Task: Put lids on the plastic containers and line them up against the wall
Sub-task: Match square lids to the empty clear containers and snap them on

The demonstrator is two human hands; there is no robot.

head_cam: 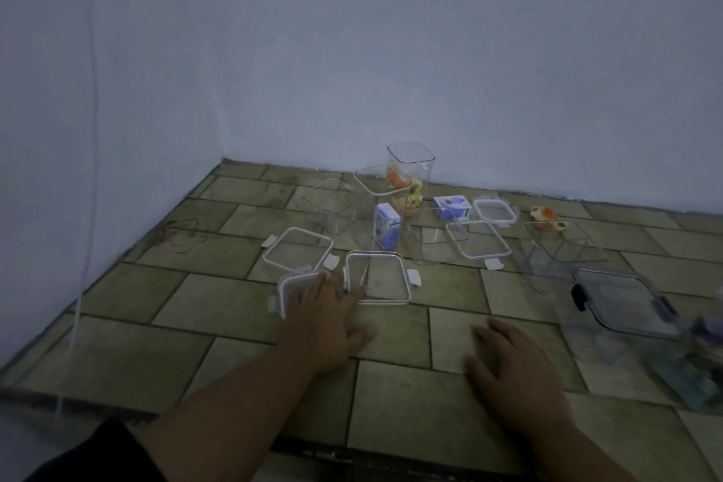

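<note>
The tiled desk point(219, 329) runs into a corner of pale blue walls point(352, 51), and the light is dim.

Your left fingers point(337, 290) are stretched out straight and fairly wide. Their tips lie across a white-rimmed lid point(289, 288) and touch the near left corner of the clear lid point(381, 278) just beside it. Nothing is curled around either lid. Your left hand point(324, 321) lies palm down, thumb out to the right.

Your right fingers point(493, 329) are relaxed and a little apart, lying flat on the bare tiles. Your right hand point(516, 376) holds nothing and is well apart from any lid.

Behind the left hand lies a third lid point(276, 252), clips out. Further back stand a short container point(332, 209) and two tall ones, all uncovered. The nearer tall container point(367, 194) has a small blue-and-white box point(387, 229) at its base. The far tall container point(411, 164), near the back wall, holds orange and yellow pieces.

To the right, a low container point(432, 246) sits touching a large lid point(478, 239). Behind them are a second box point(452, 206) and a small lid point(495, 210). Further right stands an open container point(559, 250) with an orange-yellow item point(545, 214) behind it. Nearer you on that side is a dark-clipped lid point(622, 299). I cannot tell whether a container sits under it.
</note>
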